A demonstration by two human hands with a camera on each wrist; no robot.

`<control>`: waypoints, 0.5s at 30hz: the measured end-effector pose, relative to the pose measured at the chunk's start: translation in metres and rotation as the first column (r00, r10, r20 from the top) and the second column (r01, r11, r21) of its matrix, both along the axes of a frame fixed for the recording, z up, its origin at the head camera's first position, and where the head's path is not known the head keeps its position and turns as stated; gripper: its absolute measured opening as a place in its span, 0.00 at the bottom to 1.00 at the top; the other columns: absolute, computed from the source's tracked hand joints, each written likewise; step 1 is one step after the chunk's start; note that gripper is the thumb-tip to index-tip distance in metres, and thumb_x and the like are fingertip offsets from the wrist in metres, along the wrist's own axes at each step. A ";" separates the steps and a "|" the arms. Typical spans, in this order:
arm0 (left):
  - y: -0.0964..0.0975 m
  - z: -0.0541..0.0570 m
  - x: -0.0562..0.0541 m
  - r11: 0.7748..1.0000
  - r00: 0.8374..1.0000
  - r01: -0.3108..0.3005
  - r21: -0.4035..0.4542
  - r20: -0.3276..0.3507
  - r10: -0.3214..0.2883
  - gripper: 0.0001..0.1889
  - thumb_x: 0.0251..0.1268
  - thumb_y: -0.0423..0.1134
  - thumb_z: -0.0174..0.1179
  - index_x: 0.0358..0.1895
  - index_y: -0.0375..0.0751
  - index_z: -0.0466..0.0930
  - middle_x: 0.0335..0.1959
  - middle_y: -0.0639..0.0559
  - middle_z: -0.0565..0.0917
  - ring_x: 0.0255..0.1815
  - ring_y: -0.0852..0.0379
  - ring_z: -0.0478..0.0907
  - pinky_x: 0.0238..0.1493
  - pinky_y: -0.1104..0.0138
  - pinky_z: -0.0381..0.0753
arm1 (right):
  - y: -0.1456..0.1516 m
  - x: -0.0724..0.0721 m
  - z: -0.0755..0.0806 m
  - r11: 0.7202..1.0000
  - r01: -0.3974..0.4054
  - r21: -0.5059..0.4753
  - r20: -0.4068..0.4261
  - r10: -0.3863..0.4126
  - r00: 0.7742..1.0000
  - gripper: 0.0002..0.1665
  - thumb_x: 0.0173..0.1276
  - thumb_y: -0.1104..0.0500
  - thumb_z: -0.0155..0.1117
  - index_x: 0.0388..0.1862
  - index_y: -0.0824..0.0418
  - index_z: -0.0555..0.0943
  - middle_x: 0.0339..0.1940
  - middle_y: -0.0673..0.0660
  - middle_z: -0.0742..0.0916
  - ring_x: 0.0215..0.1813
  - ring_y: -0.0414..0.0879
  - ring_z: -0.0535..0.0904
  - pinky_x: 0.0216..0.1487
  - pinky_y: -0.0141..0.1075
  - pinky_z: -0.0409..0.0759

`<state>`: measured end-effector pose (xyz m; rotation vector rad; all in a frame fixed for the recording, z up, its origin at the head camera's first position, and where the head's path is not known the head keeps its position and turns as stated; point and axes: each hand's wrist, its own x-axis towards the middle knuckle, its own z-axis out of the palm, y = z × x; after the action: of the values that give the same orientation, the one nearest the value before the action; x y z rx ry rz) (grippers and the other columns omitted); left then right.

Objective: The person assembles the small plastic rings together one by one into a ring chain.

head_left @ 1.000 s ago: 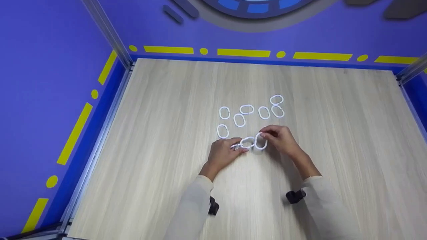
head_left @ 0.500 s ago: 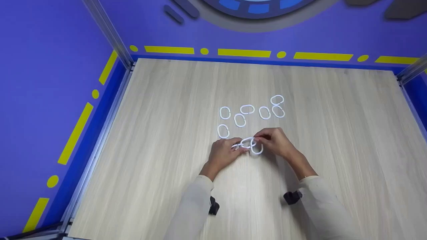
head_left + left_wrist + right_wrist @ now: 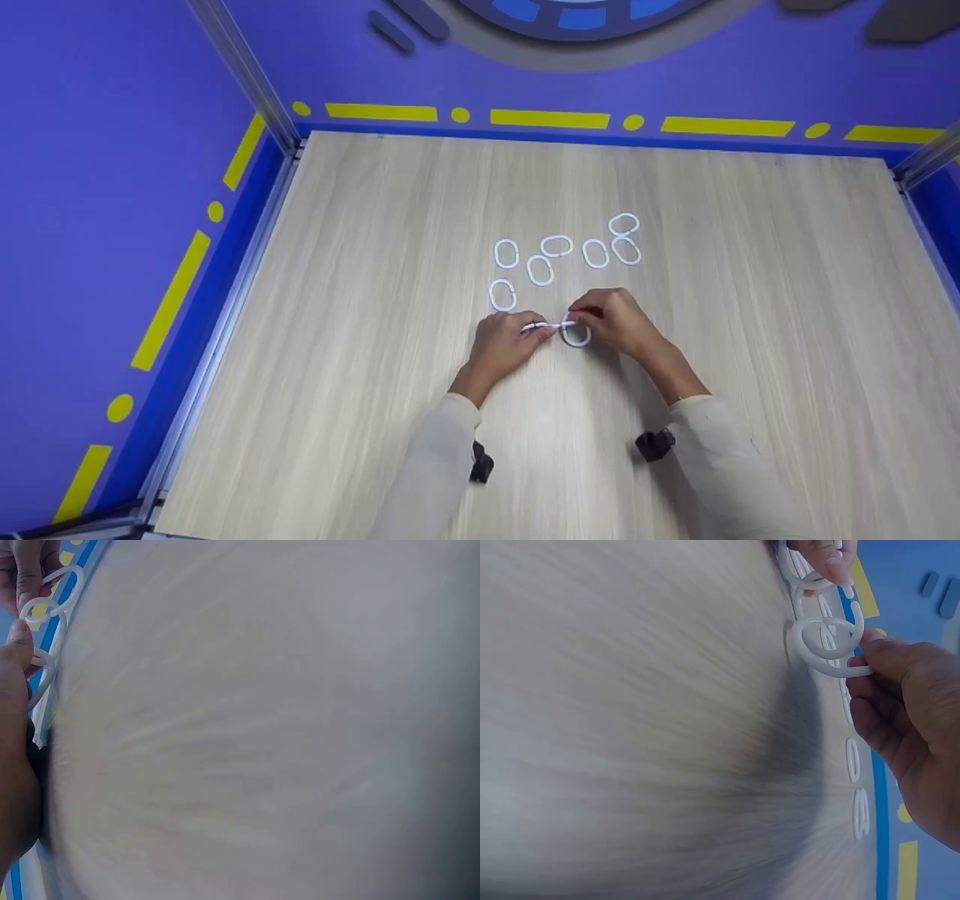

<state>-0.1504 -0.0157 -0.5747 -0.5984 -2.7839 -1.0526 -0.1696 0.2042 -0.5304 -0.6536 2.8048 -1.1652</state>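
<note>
My left hand (image 3: 506,346) pinches a white oval split ring (image 3: 861,624) between thumb and fingers. Its gap shows beside the left fingertips in the right wrist view. Another oval ring (image 3: 529,327) hangs off it behind those fingers, partly hidden. My right hand (image 3: 616,322) pinches one end of a further white oval ring (image 3: 819,669) with thumb and forefinger; this ring passes through the one in my left hand. In the head view the left hand's ring is seen nearly edge-on, while the right hand's hangs below its fingertips.
Several loose white oval rings (image 3: 502,295) lie on the wooden table (image 3: 375,300) just beyond the hands, two of them (image 3: 626,250) touching at the right. Blue panels (image 3: 450,67) with yellow marks stand along the back and left edges.
My right hand has moved left and slightly toward me, bringing its ring closer to the left hand. The ring in my left hand has tipped from face-up to nearly edge-on.
</note>
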 end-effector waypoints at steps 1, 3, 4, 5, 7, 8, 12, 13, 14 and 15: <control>0.000 0.000 0.000 1.000 1.000 0.002 0.003 0.006 -0.002 0.14 0.66 0.57 0.65 0.40 0.54 0.91 0.27 0.61 0.89 0.25 0.64 0.75 0.33 0.62 0.78 | 0.000 0.000 -0.001 1.000 0.009 -0.004 0.002 -0.009 1.000 0.04 0.63 0.68 0.72 0.37 0.65 0.90 0.34 0.59 0.92 0.34 0.43 0.81 0.35 0.28 0.78; 0.001 0.000 0.000 1.000 1.000 0.004 0.004 0.015 -0.004 0.14 0.66 0.57 0.65 0.40 0.54 0.91 0.26 0.61 0.88 0.25 0.64 0.73 0.32 0.63 0.77 | 0.002 0.000 -0.004 0.999 0.035 -0.023 0.011 -0.035 0.999 0.05 0.64 0.68 0.72 0.38 0.65 0.90 0.35 0.59 0.92 0.34 0.43 0.81 0.35 0.28 0.77; 0.001 0.000 0.000 1.000 1.000 0.006 0.003 0.017 -0.006 0.14 0.65 0.58 0.65 0.40 0.54 0.91 0.25 0.61 0.88 0.25 0.64 0.72 0.31 0.63 0.76 | 0.003 0.001 -0.005 0.998 0.055 -0.036 0.020 -0.054 0.998 0.05 0.64 0.67 0.72 0.38 0.65 0.90 0.35 0.59 0.92 0.34 0.43 0.81 0.35 0.27 0.77; 0.001 0.000 0.001 1.000 1.000 0.008 0.003 0.018 -0.008 0.14 0.65 0.57 0.65 0.40 0.54 0.90 0.25 0.60 0.88 0.24 0.64 0.72 0.31 0.64 0.75 | 0.004 0.001 -0.006 0.996 0.077 -0.049 0.030 -0.076 0.997 0.05 0.64 0.67 0.72 0.39 0.65 0.90 0.36 0.60 0.92 0.34 0.43 0.80 0.36 0.26 0.77; 0.000 0.000 0.001 1.000 1.000 0.010 -0.004 0.018 -0.010 0.14 0.64 0.57 0.66 0.40 0.53 0.90 0.25 0.61 0.88 0.25 0.63 0.73 0.31 0.64 0.75 | 0.008 0.001 -0.009 0.989 0.122 -0.083 0.052 -0.118 0.992 0.06 0.64 0.67 0.71 0.40 0.66 0.89 0.36 0.61 0.92 0.34 0.41 0.79 0.36 0.25 0.76; 0.000 0.000 0.001 1.000 1.000 0.012 -0.007 0.016 -0.011 0.14 0.63 0.57 0.67 0.40 0.53 0.90 0.27 0.61 0.89 0.25 0.64 0.75 0.31 0.65 0.75 | 0.009 0.001 -0.010 0.984 0.149 -0.102 0.066 -0.142 0.988 0.06 0.64 0.68 0.71 0.40 0.67 0.89 0.37 0.62 0.91 0.34 0.40 0.79 0.36 0.24 0.76; -0.006 0.001 0.004 0.999 0.999 0.034 0.018 0.029 -0.035 0.15 0.61 0.56 0.70 0.42 0.51 0.90 0.29 0.59 0.90 0.28 0.63 0.78 0.32 0.67 0.74 | 0.015 0.004 -0.016 0.960 0.231 -0.161 0.123 -0.213 0.969 0.07 0.64 0.70 0.70 0.41 0.69 0.87 0.37 0.65 0.90 0.33 0.36 0.77 0.36 0.23 0.74; -0.009 0.001 0.005 0.999 0.999 0.035 0.031 0.032 -0.036 0.15 0.60 0.56 0.71 0.42 0.50 0.90 0.30 0.59 0.89 0.28 0.64 0.78 0.32 0.68 0.74 | 0.015 0.005 -0.018 0.958 0.233 -0.168 0.140 -0.211 0.967 0.07 0.64 0.71 0.69 0.42 0.70 0.87 0.38 0.65 0.90 0.33 0.36 0.76 0.37 0.23 0.73; -0.012 0.001 0.006 0.998 0.999 0.034 0.045 0.033 -0.036 0.16 0.59 0.55 0.71 0.42 0.50 0.90 0.30 0.59 0.89 0.28 0.64 0.77 0.32 0.69 0.73 | 0.015 0.006 -0.019 0.959 0.231 -0.167 0.161 -0.205 0.966 0.07 0.65 0.71 0.69 0.42 0.70 0.87 0.38 0.65 0.90 0.34 0.36 0.76 0.37 0.23 0.73; -0.015 0.001 0.007 0.998 0.999 0.033 0.057 0.033 -0.035 0.15 0.59 0.55 0.72 0.41 0.49 0.90 0.29 0.58 0.88 0.28 0.64 0.75 0.32 0.70 0.72 | 0.015 0.007 -0.019 0.961 0.219 -0.168 0.177 -0.189 0.966 0.08 0.66 0.70 0.68 0.43 0.70 0.87 0.39 0.65 0.90 0.34 0.36 0.76 0.37 0.24 0.73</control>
<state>-0.1429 -0.0311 -0.5733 -0.6284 -2.7717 -1.1548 -0.1628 0.2191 -0.5496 -0.2652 2.6996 -1.4579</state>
